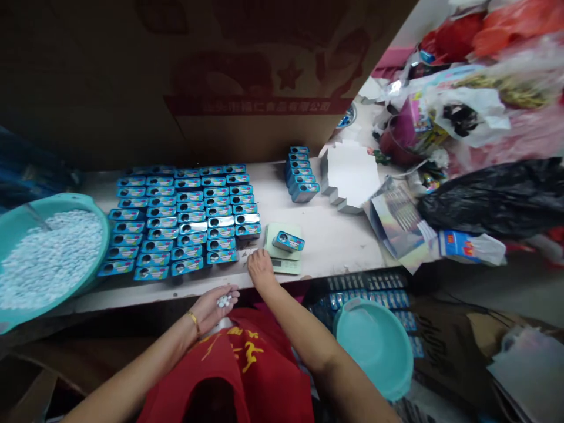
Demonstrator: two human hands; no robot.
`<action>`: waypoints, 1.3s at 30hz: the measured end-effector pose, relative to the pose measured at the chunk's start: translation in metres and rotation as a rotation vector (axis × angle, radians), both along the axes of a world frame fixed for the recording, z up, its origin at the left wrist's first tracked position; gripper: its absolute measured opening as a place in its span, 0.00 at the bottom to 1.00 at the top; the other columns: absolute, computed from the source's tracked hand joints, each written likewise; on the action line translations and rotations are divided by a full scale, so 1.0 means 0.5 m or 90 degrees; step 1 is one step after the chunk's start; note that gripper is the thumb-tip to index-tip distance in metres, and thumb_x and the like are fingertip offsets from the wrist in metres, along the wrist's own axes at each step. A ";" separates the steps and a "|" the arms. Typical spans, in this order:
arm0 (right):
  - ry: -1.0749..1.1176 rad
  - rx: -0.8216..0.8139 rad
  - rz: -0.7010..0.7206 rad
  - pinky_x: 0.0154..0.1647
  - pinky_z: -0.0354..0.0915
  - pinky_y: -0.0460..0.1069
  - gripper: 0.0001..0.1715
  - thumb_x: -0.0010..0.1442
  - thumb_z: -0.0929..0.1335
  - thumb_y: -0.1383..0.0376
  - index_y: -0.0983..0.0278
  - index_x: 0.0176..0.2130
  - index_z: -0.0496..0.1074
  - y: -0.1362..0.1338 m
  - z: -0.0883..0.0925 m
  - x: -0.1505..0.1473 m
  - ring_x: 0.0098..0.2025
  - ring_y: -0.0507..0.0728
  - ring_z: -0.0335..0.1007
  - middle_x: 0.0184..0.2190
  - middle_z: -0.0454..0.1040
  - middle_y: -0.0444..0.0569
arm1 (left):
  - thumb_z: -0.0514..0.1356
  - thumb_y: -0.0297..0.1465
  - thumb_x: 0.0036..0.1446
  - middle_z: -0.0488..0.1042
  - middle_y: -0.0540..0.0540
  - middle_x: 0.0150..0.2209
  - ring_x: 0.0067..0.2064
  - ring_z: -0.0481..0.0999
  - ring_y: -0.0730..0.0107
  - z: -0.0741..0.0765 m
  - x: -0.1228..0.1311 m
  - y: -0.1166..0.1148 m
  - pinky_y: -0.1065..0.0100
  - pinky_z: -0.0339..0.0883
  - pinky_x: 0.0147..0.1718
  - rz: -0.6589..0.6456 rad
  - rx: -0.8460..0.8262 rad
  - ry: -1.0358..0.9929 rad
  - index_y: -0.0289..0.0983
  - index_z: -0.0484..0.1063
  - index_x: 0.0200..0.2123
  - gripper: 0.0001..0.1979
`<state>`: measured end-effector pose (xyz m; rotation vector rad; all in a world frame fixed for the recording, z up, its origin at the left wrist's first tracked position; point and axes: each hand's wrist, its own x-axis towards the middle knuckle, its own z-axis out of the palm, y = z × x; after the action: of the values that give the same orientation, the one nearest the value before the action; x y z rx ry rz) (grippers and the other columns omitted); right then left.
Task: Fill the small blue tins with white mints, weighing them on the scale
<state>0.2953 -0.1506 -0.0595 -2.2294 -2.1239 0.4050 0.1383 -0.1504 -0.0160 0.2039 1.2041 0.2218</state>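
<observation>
My left hand [214, 306] is turned palm up in front of the table edge, its fingers curled round several small white tablets [224, 301]. My right hand [261, 268] rests at the table's front edge with its fingers bent down and together; whether anything is in them is hidden. Just right of it stands a pale green scale [286, 265], with one blue tin [288, 241] lying on its pan. Rows of similar blue tins [187, 252] stand to the left of the scale. At the far left a turquoise basin [97, 258] holds a heap of white tablets [50, 258].
A large cardboard box [264, 135] walls off the back of the table. A short row of tins [305, 192] and stacked white card pieces [352, 176] stand at the back right. Bags and papers [399, 217] crowd the right side. A second turquoise basin [374, 346] sits below the table.
</observation>
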 end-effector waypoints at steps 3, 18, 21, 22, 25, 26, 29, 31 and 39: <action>0.012 -0.004 -0.007 0.40 0.54 0.55 0.12 0.54 0.57 0.77 0.73 0.33 0.67 0.018 -0.007 0.014 0.39 0.59 0.60 0.31 0.68 0.58 | 0.55 0.23 0.49 0.73 0.41 0.28 0.25 0.72 0.74 0.003 -0.003 0.001 0.76 0.67 0.23 -0.006 0.004 0.008 0.28 0.69 0.34 0.07; 0.425 0.201 -0.200 0.42 0.58 0.50 0.10 0.57 0.59 0.67 0.63 0.37 0.68 -0.205 0.108 0.051 0.39 0.53 0.61 0.34 0.69 0.48 | 0.55 0.26 0.50 0.70 0.44 0.24 0.20 0.68 0.79 -0.012 -0.005 0.008 0.81 0.56 0.10 -0.008 -0.092 -0.128 0.28 0.67 0.30 0.06; 0.436 0.233 -0.369 0.40 0.61 0.50 0.11 0.55 0.61 0.66 0.64 0.39 0.66 -0.229 0.065 0.122 0.38 0.54 0.63 0.36 0.67 0.49 | 0.54 0.19 0.48 0.72 0.39 0.30 0.29 0.73 0.72 0.000 -0.001 0.011 0.76 0.67 0.24 -0.012 -0.056 -0.113 0.27 0.68 0.35 0.09; 0.436 0.244 -0.410 0.38 0.61 0.50 0.13 0.54 0.62 0.65 0.64 0.42 0.65 -0.226 0.052 0.142 0.38 0.54 0.63 0.37 0.67 0.50 | 0.54 0.17 0.46 0.73 0.38 0.32 0.31 0.73 0.70 0.005 0.004 0.013 0.74 0.68 0.29 -0.013 -0.043 -0.112 0.27 0.68 0.36 0.11; 0.464 0.288 -0.453 0.39 0.63 0.50 0.27 0.49 0.65 0.63 0.64 0.49 0.57 -0.185 0.022 0.190 0.44 0.55 0.61 0.45 0.62 0.53 | 0.54 0.16 0.46 0.73 0.37 0.33 0.34 0.74 0.67 0.020 0.025 0.020 0.71 0.68 0.34 -0.011 -0.031 -0.114 0.27 0.69 0.35 0.11; 0.482 0.299 -0.444 0.41 0.62 0.50 0.31 0.48 0.66 0.63 0.64 0.51 0.55 -0.166 0.014 0.202 0.46 0.56 0.59 0.47 0.61 0.53 | 0.54 0.18 0.47 0.73 0.37 0.33 0.35 0.74 0.66 0.024 0.033 0.023 0.70 0.68 0.35 -0.006 -0.036 -0.115 0.27 0.69 0.35 0.10; 0.521 0.293 -0.387 0.43 0.61 0.51 0.29 0.48 0.65 0.64 0.66 0.50 0.56 -0.114 0.006 0.227 0.44 0.55 0.62 0.44 0.64 0.52 | 0.54 0.23 0.49 0.73 0.36 0.34 0.36 0.73 0.64 0.031 0.060 0.033 0.67 0.68 0.36 0.018 -0.065 -0.126 0.26 0.69 0.35 0.09; 0.488 0.294 -0.333 0.42 0.62 0.52 0.23 0.50 0.63 0.64 0.66 0.47 0.60 -0.096 0.023 0.228 0.40 0.55 0.64 0.39 0.67 0.50 | 0.55 0.26 0.50 0.73 0.36 0.34 0.36 0.73 0.64 0.033 0.080 0.042 0.67 0.68 0.36 0.037 -0.068 -0.143 0.26 0.69 0.35 0.10; 0.056 0.291 0.053 0.52 0.48 0.57 0.25 0.54 0.60 0.72 0.59 0.51 0.59 -0.106 0.203 0.147 0.49 0.58 0.56 0.46 0.65 0.49 | 0.50 0.33 0.54 0.72 0.41 0.26 0.28 0.72 0.69 0.038 0.167 0.092 0.68 0.66 0.30 0.134 -0.022 -0.218 0.28 0.69 0.33 0.13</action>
<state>0.3687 -0.2038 0.0421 -1.8398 -2.0171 0.0099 0.2216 -0.1043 0.0028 0.0060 0.8874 0.4027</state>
